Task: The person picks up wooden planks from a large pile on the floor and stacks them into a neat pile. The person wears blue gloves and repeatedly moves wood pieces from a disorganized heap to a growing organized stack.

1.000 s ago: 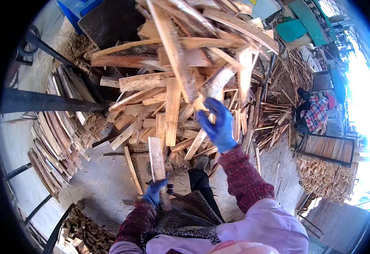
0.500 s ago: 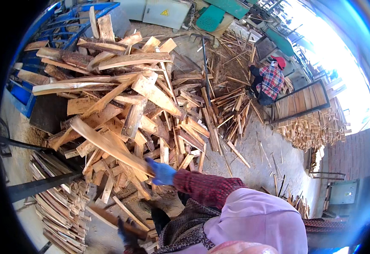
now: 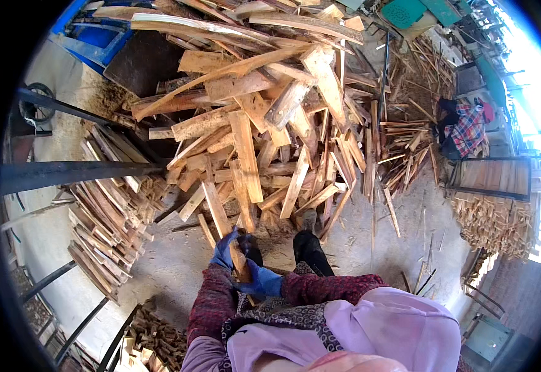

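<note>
A long pale wooden board [image 3: 216, 209] runs toward me from the wood pile, close in front of my body. My left hand [image 3: 223, 252], in a blue glove, is closed around its left side. Lower down, my right hand [image 3: 262, 281], also gloved in blue, grips the board's near end from the right. Both sets of fingers are partly hidden by the gloves and the wood. Just beyond my feet rises the large heap of split wood pieces [image 3: 246, 149], lying at all angles.
Dark metal bars [image 3: 84, 174] and a stack of boards [image 3: 106, 229] stand at left. My shoes [image 3: 307, 240] are at the heap's near edge. At the far right, a person in a checked shirt [image 3: 469, 129] crouches near a framed wood stack [image 3: 490, 217].
My right hand has come in from the heap toward my body, and my left hand has moved up from the lower left. Both now meet on one board. The view has swung left.
</note>
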Tool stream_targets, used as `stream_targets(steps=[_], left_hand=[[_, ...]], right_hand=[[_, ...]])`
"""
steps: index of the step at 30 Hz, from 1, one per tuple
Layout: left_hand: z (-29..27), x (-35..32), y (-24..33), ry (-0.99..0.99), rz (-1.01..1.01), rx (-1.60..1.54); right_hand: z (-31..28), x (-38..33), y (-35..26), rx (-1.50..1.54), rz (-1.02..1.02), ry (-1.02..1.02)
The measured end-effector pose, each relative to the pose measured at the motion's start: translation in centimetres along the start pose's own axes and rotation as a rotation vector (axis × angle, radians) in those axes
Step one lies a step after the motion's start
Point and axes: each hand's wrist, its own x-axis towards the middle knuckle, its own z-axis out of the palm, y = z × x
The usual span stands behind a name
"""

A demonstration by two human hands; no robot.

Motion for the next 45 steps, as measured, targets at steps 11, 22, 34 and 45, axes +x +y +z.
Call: stream_targets(steps=[11, 22, 34, 45], left_hand=[[-20.1, -11.7, -27.0, 0.474, 0.014, 0.935], [25.1, 3.4, -6.2, -0.242, 0.743, 0.692], [27.1, -4.1, -4.0, -0.139, 0.405, -0.153], [31.3, -10.3, 4.4, -0.495, 0.576, -0.686]], right_hand=[[-45.2, 12.8, -10.2, -0.797, -0.255, 1.167], [-47.8, 5.0, -11.0, -0.449, -0.403, 0.444], [-68.6, 10.1, -33.3, -1.436, -0.391, 0.604], [-37.1, -5.9, -18.5, -0.488, -0.418, -0.020]])
